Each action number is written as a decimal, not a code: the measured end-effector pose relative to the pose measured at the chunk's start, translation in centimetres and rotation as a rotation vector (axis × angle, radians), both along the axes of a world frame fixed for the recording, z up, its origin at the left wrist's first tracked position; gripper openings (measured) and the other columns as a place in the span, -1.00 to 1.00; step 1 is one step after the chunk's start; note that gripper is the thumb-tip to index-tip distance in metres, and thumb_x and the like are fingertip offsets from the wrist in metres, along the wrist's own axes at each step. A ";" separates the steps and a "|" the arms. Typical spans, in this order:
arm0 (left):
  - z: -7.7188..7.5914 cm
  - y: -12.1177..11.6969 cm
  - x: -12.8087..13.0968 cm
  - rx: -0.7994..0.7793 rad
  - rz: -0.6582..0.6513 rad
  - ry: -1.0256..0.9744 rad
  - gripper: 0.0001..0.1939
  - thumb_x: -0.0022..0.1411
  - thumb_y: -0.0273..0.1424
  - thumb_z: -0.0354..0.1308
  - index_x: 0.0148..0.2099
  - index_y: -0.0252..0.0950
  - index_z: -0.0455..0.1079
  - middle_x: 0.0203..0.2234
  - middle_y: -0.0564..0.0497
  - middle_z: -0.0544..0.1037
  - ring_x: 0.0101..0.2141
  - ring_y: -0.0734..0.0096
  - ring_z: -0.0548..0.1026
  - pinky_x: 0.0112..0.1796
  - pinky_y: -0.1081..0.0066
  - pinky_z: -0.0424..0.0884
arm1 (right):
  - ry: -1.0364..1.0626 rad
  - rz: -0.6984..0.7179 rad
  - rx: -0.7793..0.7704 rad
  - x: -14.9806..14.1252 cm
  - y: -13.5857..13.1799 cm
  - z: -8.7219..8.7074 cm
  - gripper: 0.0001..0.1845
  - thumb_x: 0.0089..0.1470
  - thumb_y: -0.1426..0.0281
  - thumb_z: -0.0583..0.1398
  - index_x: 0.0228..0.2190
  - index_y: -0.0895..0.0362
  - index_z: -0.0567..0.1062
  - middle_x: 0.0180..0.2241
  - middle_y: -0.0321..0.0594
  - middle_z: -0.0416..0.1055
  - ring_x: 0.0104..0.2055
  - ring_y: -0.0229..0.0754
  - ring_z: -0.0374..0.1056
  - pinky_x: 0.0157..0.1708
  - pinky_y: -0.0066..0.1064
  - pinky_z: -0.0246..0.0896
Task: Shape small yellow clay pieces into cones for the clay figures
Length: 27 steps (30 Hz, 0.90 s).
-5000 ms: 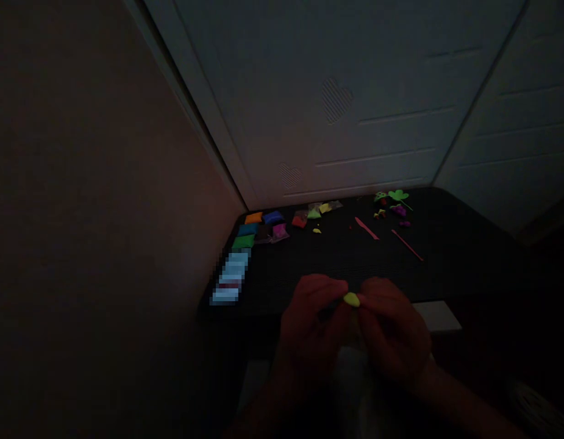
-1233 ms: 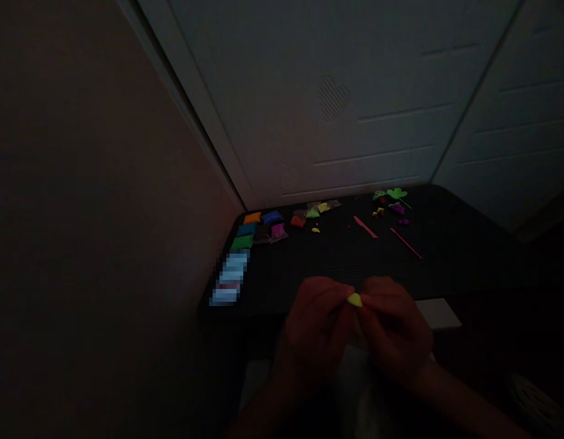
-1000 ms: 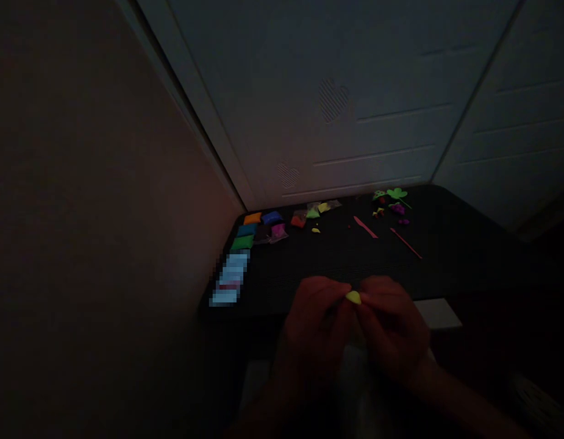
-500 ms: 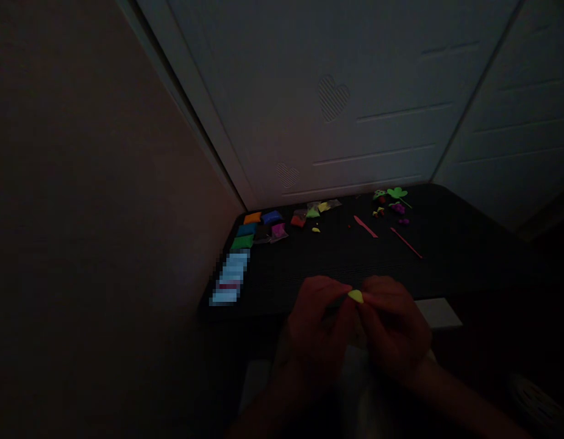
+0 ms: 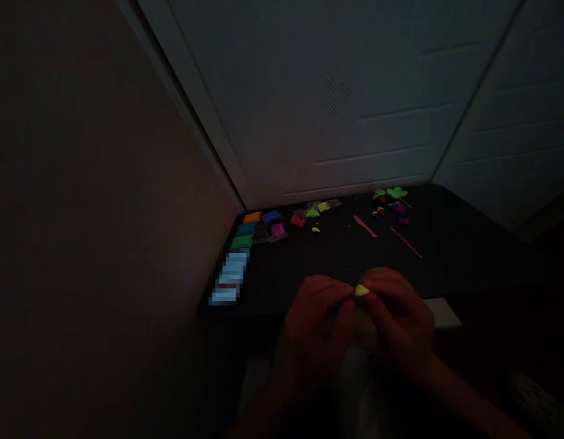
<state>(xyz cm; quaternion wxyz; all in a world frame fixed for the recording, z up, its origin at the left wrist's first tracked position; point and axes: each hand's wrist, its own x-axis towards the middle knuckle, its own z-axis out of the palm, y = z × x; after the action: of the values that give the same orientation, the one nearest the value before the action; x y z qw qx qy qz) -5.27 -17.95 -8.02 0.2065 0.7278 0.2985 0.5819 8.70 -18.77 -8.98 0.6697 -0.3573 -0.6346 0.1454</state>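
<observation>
Between the fingertips of both hands sits a small lump of yellow modelling clay, domed on top, in front of the dark table's near edge. My left hand is closed, its thumb and forefinger pinching the lump's left side. On the other side, my right hand pinches it with thumb and forefinger, the other fingers curled. A smaller yellow clay piece lies farther back on the table. Beyond the hands rest a pink modelling knife and a thin pink stick tool.
Clay packets in several colours, such as a green packet and a magenta packet, lie at the table's left. A blurred bright screen is near them. At the back right stand a green clover shape and purple clay pieces. The room is dim.
The yellow clay has shifted slightly right and up and now shows a more domed shape. My right hand's fingers have risen a little; the left hand has barely moved.
</observation>
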 end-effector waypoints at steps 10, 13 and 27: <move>0.0 0.5 0.8 -0.520 -0.166 -0.299 -0.81 0.16 -0.46 0.18 -0.21 -0.08 0.54 -0.27 0.11 0.52 -0.22 0.54 0.45 -0.22 0.57 0.37 | 0.213 0.133 -0.263 -1.0 0.0 -0.1 -0.80 0.08 0.52 0.18 -0.31 -0.04 0.49 -0.35 -0.41 0.40 -0.28 -0.40 0.32 -0.28 -0.60 0.26; -0.1 0.5 0.7 -0.527 -0.167 -0.311 -0.81 0.16 -0.46 0.18 -0.24 -0.06 0.55 -0.27 0.13 0.51 -0.23 0.56 0.44 -0.22 0.58 0.37 | 0.222 0.145 -0.293 -1.0 0.2 0.1 -0.83 0.06 0.50 0.20 -0.34 -0.02 0.49 -0.37 -0.41 0.40 -0.30 -0.40 0.33 -0.29 -0.61 0.26; 0.3 1.2 0.5 -0.814 -0.326 -0.560 -0.97 0.02 -0.40 0.29 -0.41 -0.20 0.55 -0.44 0.10 0.53 -0.37 0.55 0.44 -0.32 0.56 0.35 | -0.222 -0.030 0.010 0.3 0.4 0.7 -0.79 0.01 0.57 0.23 -0.28 0.08 0.43 -0.35 -0.32 0.40 -0.28 -0.33 0.31 -0.27 -0.48 0.24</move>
<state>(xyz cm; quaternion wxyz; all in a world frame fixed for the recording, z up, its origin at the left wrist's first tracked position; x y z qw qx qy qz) -4.80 -16.80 -7.69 0.6328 0.4419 0.3166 0.5515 8.96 -18.38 -8.31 0.5991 -0.3771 -0.7003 0.0917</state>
